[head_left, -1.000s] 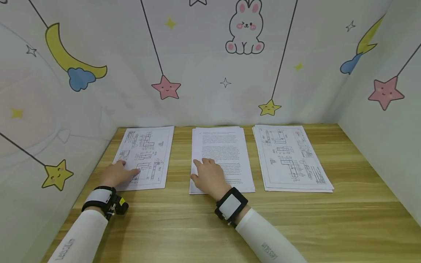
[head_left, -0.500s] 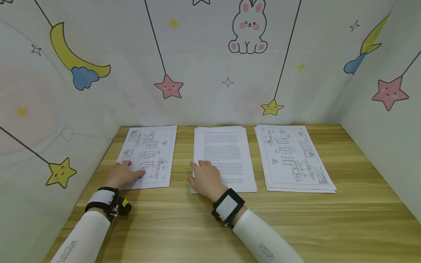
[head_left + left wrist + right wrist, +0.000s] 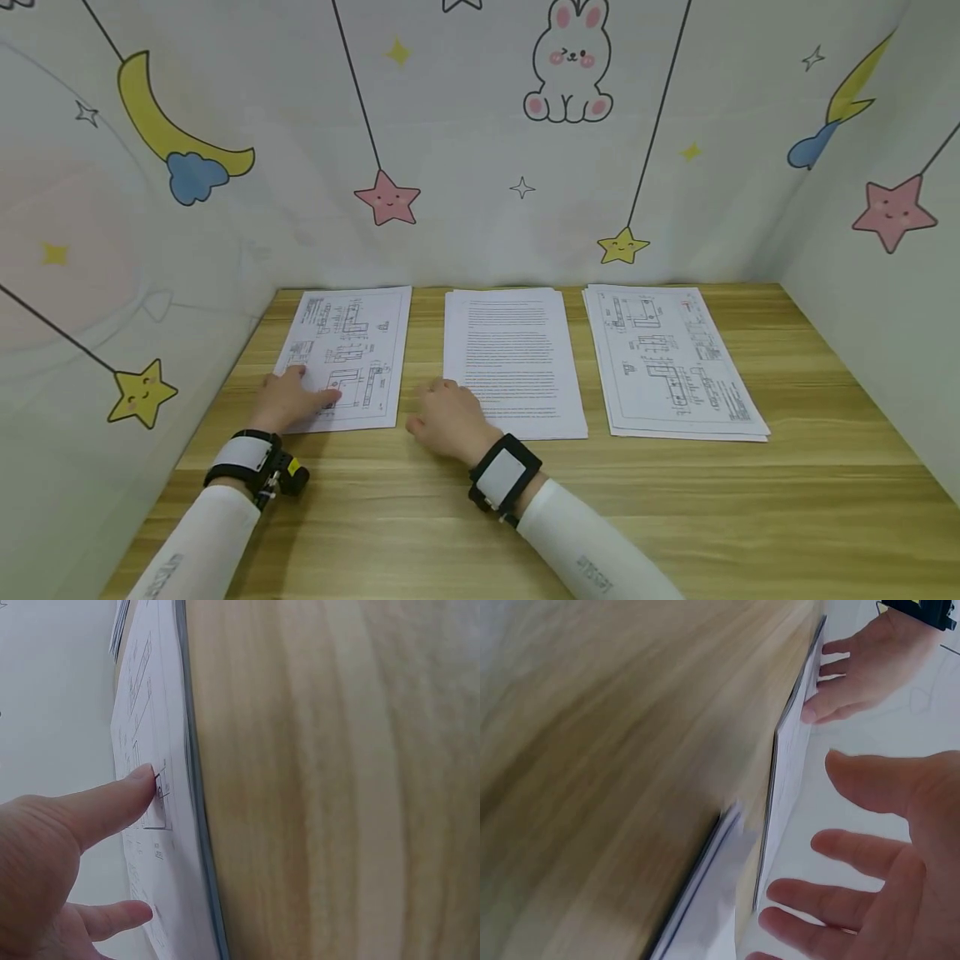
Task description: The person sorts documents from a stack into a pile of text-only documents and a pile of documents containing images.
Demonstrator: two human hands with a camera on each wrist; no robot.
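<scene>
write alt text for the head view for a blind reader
A person's left hand rests on a paper stack topped by a technical drawing; the right hand is at the near left corner of a middle stack topped by printed text. A third stack, another drawing atop, lies to the right on a wooden table, before a cartoon-printed wall.

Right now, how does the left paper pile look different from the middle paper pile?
The left pile shows drawings of shapes, but the middle pile shows lines of writing. The left hand touches the left pile; the right hand is by the middle pile's near left corner, and I can't tell if it touches. Both piles are white paper lying flat on the table.
</scene>
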